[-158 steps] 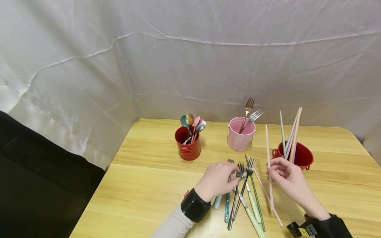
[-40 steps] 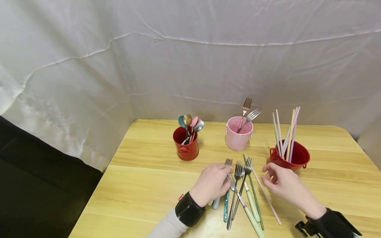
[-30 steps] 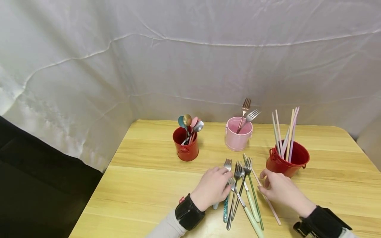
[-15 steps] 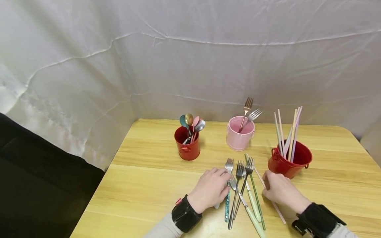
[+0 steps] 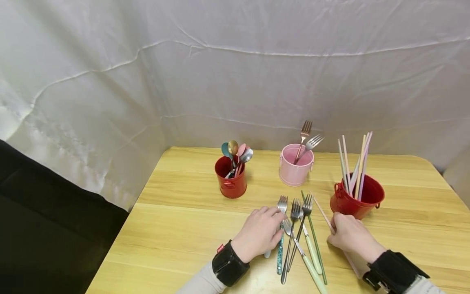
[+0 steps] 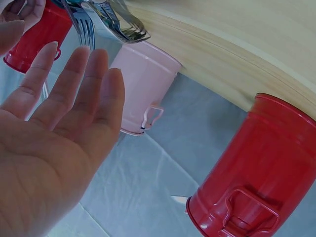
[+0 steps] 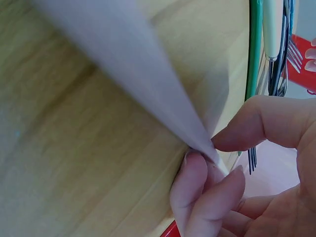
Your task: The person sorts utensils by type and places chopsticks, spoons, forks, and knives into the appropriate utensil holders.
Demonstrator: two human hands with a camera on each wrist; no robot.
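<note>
My right hand (image 5: pixel 352 234) pinches a pale pink chopstick (image 5: pixel 321 210) between thumb and fingers, just in front of the right red bucket (image 5: pixel 352 204). In the right wrist view the chopstick (image 7: pixel 148 79) slants between thumb and fingertips, close over the wood. My left hand (image 5: pixel 257 234) hovers palm down beside the pile of cutlery, its fingers loosely extended and holding nothing. Several forks lie there: dark ones (image 5: pixel 288 261), one with a teal handle (image 5: pixel 280 255) and one with a pale green handle (image 5: pixel 313 271). A green chopstick (image 5: pixel 317 247) lies alongside. My left hand partly covers a pale blue handle (image 5: pixel 267 254).
Several chopsticks (image 5: pixel 361 163) stand in the right red bucket. At the back, a pink bucket (image 5: pixel 293 173) holds two forks (image 5: pixel 306 128). Several spoons (image 5: pixel 233 147) fill the left red bucket (image 5: pixel 233 188). A pale curtain (image 5: pixel 257 90) hangs behind the wooden table (image 5: pixel 176 228).
One pink chopstick went from my right hand into the right red bucket. That hand then came down to the other pink chopstick and pinched it, shifting it slightly right. My left hand drew back slightly.
</note>
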